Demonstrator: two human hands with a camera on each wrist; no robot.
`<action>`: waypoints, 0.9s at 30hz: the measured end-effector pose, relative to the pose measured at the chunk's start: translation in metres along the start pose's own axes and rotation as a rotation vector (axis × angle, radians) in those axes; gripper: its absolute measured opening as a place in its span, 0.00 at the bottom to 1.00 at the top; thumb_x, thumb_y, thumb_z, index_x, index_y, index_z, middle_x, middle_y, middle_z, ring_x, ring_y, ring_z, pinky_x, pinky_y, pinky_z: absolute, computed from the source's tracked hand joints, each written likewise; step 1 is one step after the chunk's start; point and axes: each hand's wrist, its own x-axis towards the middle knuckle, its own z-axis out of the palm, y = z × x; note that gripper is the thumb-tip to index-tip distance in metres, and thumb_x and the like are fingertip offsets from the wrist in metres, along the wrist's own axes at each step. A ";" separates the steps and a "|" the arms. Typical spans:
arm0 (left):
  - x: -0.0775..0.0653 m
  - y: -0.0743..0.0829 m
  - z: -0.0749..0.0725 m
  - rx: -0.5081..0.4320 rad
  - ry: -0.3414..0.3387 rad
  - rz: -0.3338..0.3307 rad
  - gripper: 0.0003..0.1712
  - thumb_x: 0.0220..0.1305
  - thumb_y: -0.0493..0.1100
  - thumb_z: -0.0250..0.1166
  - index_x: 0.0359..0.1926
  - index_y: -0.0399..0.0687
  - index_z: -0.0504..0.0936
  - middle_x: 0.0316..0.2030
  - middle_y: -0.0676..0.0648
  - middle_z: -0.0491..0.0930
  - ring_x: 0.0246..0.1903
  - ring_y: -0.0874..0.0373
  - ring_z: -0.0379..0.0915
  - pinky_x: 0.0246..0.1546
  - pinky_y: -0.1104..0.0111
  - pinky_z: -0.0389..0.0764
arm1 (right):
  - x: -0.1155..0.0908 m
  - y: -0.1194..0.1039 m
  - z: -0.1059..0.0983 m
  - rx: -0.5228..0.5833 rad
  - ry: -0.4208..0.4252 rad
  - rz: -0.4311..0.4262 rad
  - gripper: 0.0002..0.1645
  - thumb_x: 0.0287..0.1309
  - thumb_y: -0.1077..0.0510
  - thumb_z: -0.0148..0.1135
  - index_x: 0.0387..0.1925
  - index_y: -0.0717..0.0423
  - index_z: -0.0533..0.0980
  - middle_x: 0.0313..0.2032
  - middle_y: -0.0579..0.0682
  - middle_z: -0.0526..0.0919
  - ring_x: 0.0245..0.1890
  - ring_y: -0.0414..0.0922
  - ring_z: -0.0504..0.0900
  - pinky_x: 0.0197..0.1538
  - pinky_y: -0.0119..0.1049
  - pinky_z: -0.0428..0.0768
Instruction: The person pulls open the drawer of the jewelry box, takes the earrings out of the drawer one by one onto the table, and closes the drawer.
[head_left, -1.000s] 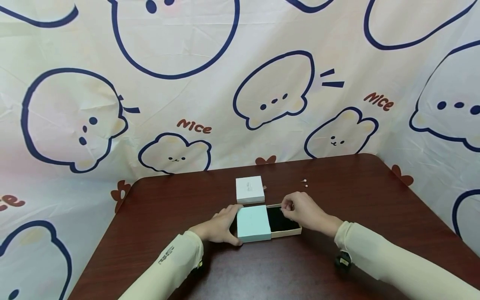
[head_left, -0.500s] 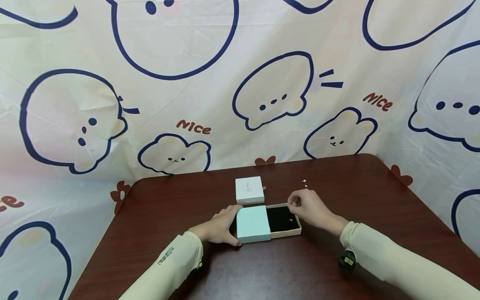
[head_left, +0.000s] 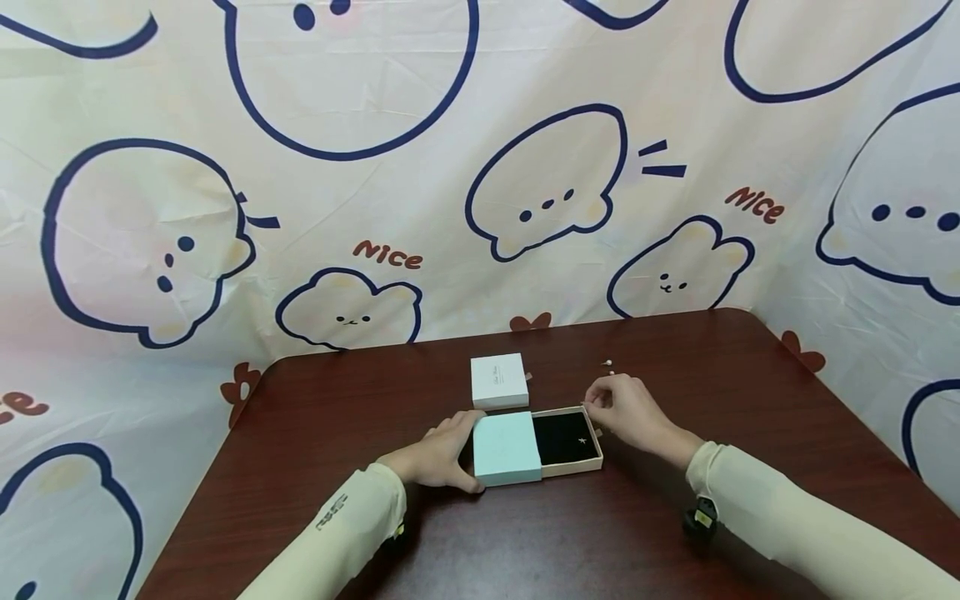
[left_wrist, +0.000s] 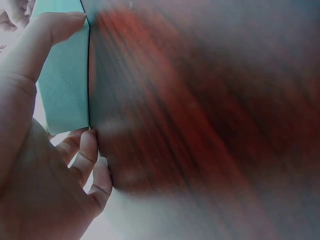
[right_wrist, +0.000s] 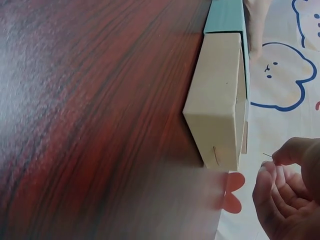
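Note:
A turquoise jewelry box [head_left: 507, 448] lies on the table, its drawer [head_left: 572, 469] pulled out to the right. My left hand [head_left: 438, 454] grips the sleeve's left end, thumb along the front side and fingers at the back. On the drawer's black lining sits a small star-like earring [head_left: 582, 440]. Just past the drawer's back right corner, my right hand [head_left: 626, 410] pinches a tiny earring between thumb and forefinger. In the right wrist view only its thin post [right_wrist: 267, 154] shows beyond the fingertips; the rest is hidden.
Behind the turquoise box stands a smaller white box [head_left: 499, 379] with a short tab on its right. Small pearl studs [head_left: 608, 362] lie farther back on the dark wooden table [head_left: 360, 400]. A printed cloth [head_left: 450, 192] hangs behind the table.
My right hand has risen from over the drawer and moved right and back, uncovering the lining and the earring in it. My left hand and both boxes have stayed put.

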 end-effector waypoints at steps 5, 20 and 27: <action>0.000 0.000 0.000 0.003 0.002 0.001 0.61 0.48 0.54 0.78 0.76 0.47 0.53 0.67 0.43 0.65 0.64 0.44 0.61 0.63 0.42 0.61 | 0.002 0.003 -0.001 -0.013 0.008 0.016 0.05 0.58 0.65 0.66 0.27 0.55 0.82 0.23 0.45 0.80 0.23 0.37 0.72 0.26 0.29 0.71; -0.001 0.000 -0.001 -0.012 -0.010 -0.011 0.61 0.49 0.53 0.78 0.77 0.48 0.52 0.71 0.42 0.61 0.71 0.39 0.57 0.68 0.38 0.57 | 0.002 0.011 -0.005 -0.005 0.015 0.046 0.04 0.59 0.65 0.65 0.29 0.57 0.82 0.24 0.46 0.80 0.24 0.38 0.72 0.25 0.29 0.70; -0.001 0.000 -0.001 -0.009 -0.010 -0.009 0.61 0.49 0.54 0.78 0.77 0.48 0.52 0.70 0.43 0.62 0.69 0.41 0.59 0.66 0.40 0.59 | 0.001 0.016 -0.007 -0.005 0.026 0.069 0.03 0.58 0.64 0.66 0.29 0.57 0.82 0.24 0.47 0.81 0.24 0.38 0.72 0.26 0.29 0.70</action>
